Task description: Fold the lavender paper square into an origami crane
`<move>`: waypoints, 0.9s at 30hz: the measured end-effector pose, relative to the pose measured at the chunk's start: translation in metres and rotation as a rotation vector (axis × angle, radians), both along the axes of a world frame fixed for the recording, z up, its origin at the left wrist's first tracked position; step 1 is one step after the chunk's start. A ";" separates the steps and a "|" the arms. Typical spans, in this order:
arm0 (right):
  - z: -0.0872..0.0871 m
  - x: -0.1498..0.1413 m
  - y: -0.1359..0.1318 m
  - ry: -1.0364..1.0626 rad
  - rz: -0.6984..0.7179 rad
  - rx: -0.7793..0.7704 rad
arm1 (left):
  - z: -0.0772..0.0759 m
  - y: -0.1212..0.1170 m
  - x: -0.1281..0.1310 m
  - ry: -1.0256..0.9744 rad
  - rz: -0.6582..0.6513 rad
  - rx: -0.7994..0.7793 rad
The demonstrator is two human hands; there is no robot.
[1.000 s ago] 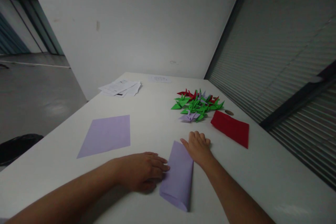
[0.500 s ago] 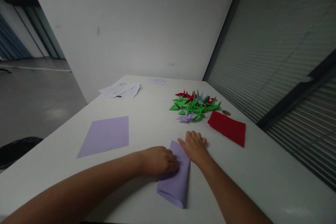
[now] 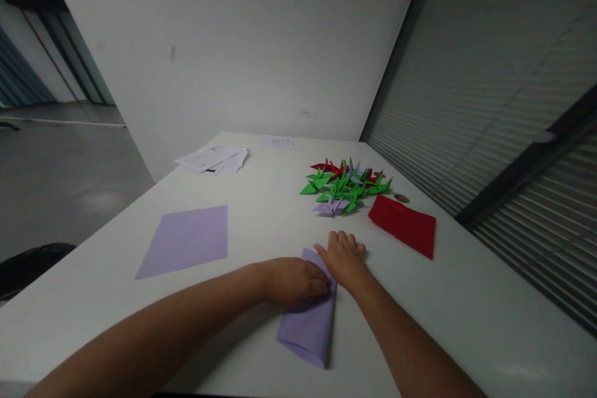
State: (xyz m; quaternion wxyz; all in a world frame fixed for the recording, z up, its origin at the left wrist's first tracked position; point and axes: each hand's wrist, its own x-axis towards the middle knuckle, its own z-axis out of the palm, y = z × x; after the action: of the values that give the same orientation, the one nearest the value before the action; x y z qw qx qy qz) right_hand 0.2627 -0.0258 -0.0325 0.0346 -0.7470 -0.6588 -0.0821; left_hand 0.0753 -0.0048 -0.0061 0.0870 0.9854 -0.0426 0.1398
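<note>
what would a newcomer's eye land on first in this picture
Probably the cluster of green, red and lilac paper cranes, bright against the white table, beyond the hands. Next might be the red paper, to their right and a little nearer. In front, the left hand rests on a folded lilac sheet, with the right hand at its far end.

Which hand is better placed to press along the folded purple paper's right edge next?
Probably the left hand: it lies across the folded purple paper, fingertips close to that edge. The right hand is up at the paper's far end, its thumb by the far edge.
</note>
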 end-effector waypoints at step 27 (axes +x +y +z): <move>0.005 0.000 -0.002 -0.008 0.014 -0.025 | 0.001 -0.078 -0.033 0.071 -0.049 0.247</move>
State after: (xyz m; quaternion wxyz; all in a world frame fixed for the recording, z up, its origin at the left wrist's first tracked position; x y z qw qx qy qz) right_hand 0.2629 -0.0274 -0.0280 0.0230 -0.7423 -0.6652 -0.0766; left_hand 0.0428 -0.0832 -0.0054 -0.0302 0.9916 -0.0806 0.0966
